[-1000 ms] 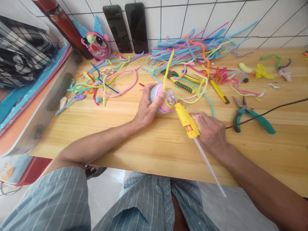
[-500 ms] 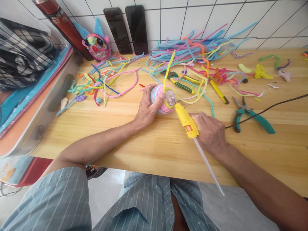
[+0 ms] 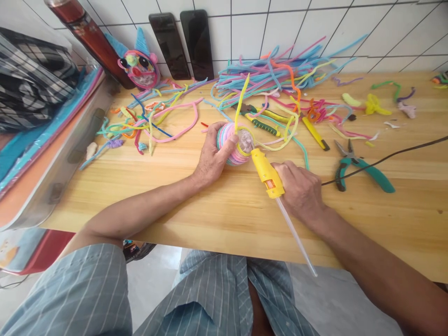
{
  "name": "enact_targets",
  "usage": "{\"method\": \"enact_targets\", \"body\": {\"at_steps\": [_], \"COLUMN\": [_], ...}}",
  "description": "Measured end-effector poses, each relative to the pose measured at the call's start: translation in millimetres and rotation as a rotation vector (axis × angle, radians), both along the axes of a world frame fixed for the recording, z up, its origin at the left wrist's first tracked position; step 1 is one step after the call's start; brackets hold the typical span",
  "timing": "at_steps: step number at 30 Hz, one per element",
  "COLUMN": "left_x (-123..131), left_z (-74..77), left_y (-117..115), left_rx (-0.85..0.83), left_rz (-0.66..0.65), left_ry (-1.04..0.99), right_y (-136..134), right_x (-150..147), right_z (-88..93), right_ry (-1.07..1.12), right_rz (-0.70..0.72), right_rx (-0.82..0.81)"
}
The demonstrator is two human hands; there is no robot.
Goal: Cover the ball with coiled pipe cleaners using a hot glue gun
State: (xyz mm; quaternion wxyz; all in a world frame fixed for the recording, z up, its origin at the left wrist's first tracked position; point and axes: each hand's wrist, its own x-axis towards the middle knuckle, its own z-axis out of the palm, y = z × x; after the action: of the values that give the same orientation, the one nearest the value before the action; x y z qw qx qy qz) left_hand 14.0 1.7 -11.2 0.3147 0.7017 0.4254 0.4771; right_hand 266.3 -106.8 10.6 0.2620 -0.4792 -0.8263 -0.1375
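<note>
My left hand (image 3: 214,156) is closed around a round piece wound with pastel pipe cleaners (image 3: 229,135), the thumb pressed near its rim. A yellow pipe cleaner (image 3: 241,100) stands up from that piece beside the thumb. In my right hand (image 3: 301,186) is a yellow hot glue gun (image 3: 264,168), its nozzle at the yellow edge of the piece's pale open end. A clear glue stick (image 3: 297,238) sticks out from the back of the gun. Whether glue is coming out is too small to tell.
Behind my hands lie a pile of pipe cleaners (image 3: 266,74), green-and-yellow pliers (image 3: 266,126) and a yellow cutter knife (image 3: 315,133). Teal pliers (image 3: 364,168) lie right, crossed by a black cord (image 3: 385,161). Two phones (image 3: 198,44), a pipe-cleaner figure (image 3: 140,70) and a red flask (image 3: 91,42) stand at the wall.
The glue gun's tail and glue stick have swung slightly left, the nozzle staying at the piece's edge. The whole view has shifted a little. Both hands keep their hold.
</note>
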Motion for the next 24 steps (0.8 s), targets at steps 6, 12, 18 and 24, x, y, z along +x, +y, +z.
{"method": "enact_targets", "body": {"at_steps": [6,12,18,24], "left_x": [0.3,-0.4,1.5,2.4], "left_z": [-0.7,-2.2,-0.2,1.9], "left_y": [-0.3,0.8,0.3,-1.1], "left_rx": [-0.011,-0.003,0.000,0.002], "left_rz": [0.011,0.004,0.004,0.007], "left_ry": [-0.002,0.021,-0.008,-0.011], "right_y": [-3.0,-5.7,-2.8,-3.0], "right_x": [1.1,3.9,3.6,0.1], "right_z": [-1.0,-5.2,-4.0,-2.2], "right_ry": [0.004,-0.001,0.000,-0.009], "right_rz": [-0.006,-0.018,-0.024,-0.020], "right_rx": [0.004,-0.016,-0.041,0.027]}}
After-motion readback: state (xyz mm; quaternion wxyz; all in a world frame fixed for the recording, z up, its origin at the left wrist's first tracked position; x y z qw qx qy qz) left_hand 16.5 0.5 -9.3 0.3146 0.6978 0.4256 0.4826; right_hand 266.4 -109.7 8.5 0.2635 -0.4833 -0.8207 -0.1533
